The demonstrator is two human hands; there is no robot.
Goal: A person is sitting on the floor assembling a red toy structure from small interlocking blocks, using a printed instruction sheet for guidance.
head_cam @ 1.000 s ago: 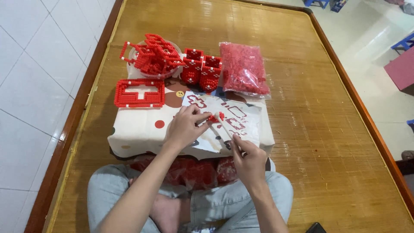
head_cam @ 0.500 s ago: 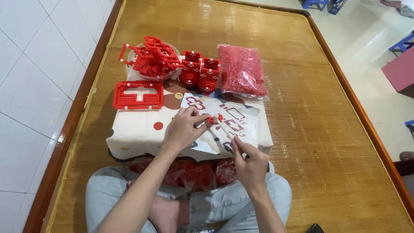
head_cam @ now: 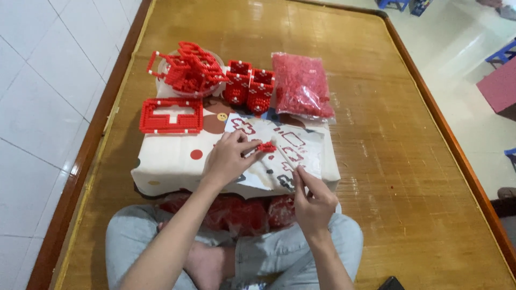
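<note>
- L hand (head_cam: pixel 228 158): thumb + forefinger pinching 1 small red block piece (head_cam: pixel 266 146), held just above instruction sheet (head_cam: pixel 301 153).
- R hand (head_cam: pixel 312 198): fingers pressed together at sheet's near edge; whether anything's pinched – can't tell.
- 1 sheet, lying on 1 spotted cloth (head_cam: pixel 172 161) over a low box.
- 1 flat red frame (head_cam: pixel 171 115) on cloth, far-left.
- 1 heap of red built parts (head_cam: pixel 188 70); 2 small red towers (head_cam: pixel 248 86) beside it.
- 1 clear bag of red pieces (head_cam: pixel 301 86), right of towers.
- Vs 0.5 s ago: piece now right of L fingertips, nearer sheet's middle; R hand dropped lower, toward lap.
</note>
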